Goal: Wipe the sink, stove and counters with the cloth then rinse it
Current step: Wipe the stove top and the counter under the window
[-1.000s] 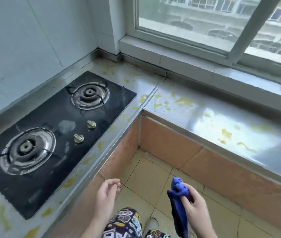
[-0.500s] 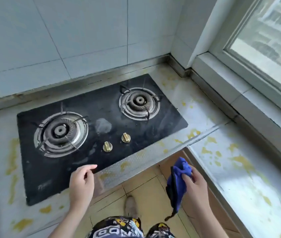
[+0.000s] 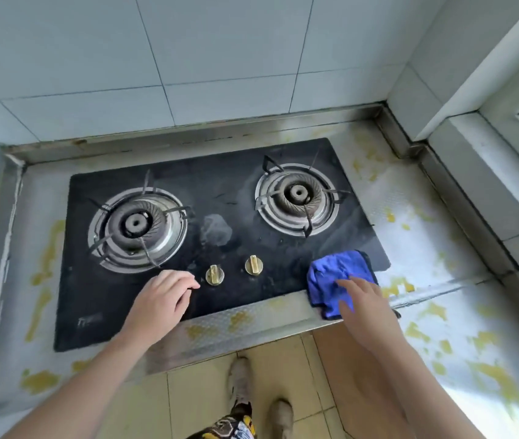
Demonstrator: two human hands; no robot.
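A black glass stove (image 3: 242, 198) with two burners is set into the steel counter (image 3: 426, 242), which carries yellow stains. The blue cloth (image 3: 334, 274) lies flat on the stove's front right corner and hangs a little over the counter strip. My right hand (image 3: 366, 308) presses on the cloth's near edge with straight fingers. My left hand (image 3: 163, 299) rests on the stove's front edge, just left of two brass knobs (image 3: 214, 275), fingers loosely bent and holding nothing. The sink is out of view.
Tiled walls stand behind and to the left of the stove. A raised sill and window frame (image 3: 505, 144) run along the right side. A grey smear (image 3: 216, 229) marks the glass between the burners. Tiled floor and my feet (image 3: 242, 375) show below the counter edge.
The view swung from the window counter round to face the stove. My right hand brought the bunched cloth up from floor level and laid it on the stove; my left hand came onto the stove front.
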